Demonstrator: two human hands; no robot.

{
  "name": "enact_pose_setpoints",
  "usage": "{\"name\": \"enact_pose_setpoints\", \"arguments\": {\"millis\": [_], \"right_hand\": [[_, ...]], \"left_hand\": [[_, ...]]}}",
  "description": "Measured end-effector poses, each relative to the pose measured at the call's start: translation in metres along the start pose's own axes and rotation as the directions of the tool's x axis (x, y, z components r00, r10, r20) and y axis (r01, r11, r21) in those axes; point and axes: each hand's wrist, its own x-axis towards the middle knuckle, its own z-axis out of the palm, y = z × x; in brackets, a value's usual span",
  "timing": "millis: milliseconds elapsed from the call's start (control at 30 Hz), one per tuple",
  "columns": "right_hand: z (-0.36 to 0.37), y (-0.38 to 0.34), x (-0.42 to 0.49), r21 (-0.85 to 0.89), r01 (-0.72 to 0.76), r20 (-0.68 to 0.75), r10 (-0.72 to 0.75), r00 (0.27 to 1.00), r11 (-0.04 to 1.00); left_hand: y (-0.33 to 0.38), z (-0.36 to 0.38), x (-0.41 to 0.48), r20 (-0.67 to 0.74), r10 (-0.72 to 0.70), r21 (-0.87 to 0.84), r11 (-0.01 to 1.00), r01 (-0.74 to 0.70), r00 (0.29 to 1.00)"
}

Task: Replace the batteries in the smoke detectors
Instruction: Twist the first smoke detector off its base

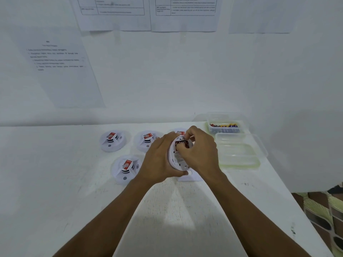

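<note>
- the held detector (176, 158) is up off the table (74, 182) at the middle of the view, turned on edge with its back to the right, between both hands.
- the left hand (159, 156) wraps it from the 9 o'clock side, fingers curled round the domed front and lower rim, and carries its weight.
- the right hand (201, 151) comes in from 3 o'clock. its fingers (191, 133) are curled tight over the top rim into the open battery compartment (182, 143), thumb against the back. whether a battery is pinched there cannot be told.
- handling, as a judgement: a light, hollow shell of stiff plastic, smooth and a little slippery. hold it by the rim, where it is strongest, not by the vented centre.
- the compartment's small clips and contacts look like the fragile part (thin tabs snap before they bend), so fingertip force along the slot suits better than prying.
- three more detectors sit face up at 9 to 10 o'clock: the far left detector (111, 140), the middle detector (147, 140) and the near detector (126, 168). a fourth detector (180, 132) peeks out at 12 o'clock behind the hands.
- the battery tub (242, 127) stands at 2 o'clock with coloured cells inside. an empty tub (239, 154) lies at 3 o'clock just beside it.
- a flat white piece (193, 178) lies on the table at 6 o'clock beneath the hands, perhaps the back plate.
</note>
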Motion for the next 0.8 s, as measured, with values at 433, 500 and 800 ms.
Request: {"name": "enact_pose_setpoints", "arguments": {"millis": [433, 500, 800], "right_hand": [[0.002, 0.012, 0.001, 0.100, 0.060, -0.037, -0.056, 0.998, 0.993], [0.003, 0.018, 0.002, 0.139, 0.158, -0.018, -0.157, 0.987, 0.978], [-0.004, 0.054, 0.022, -0.038, 0.522, 0.034, -0.521, 0.853, 0.852]], "left_hand": [[-0.009, 0.015, 0.001, 0.052, -0.075, -0.159, 0.984, 0.082, 0.996], [-0.011, 0.015, 0.001, 0.070, -0.099, -0.207, 0.972, 0.112, 0.993], [0.000, 0.021, 0.010, 0.057, -0.102, -0.244, 0.963, 0.113, 0.993]]}}
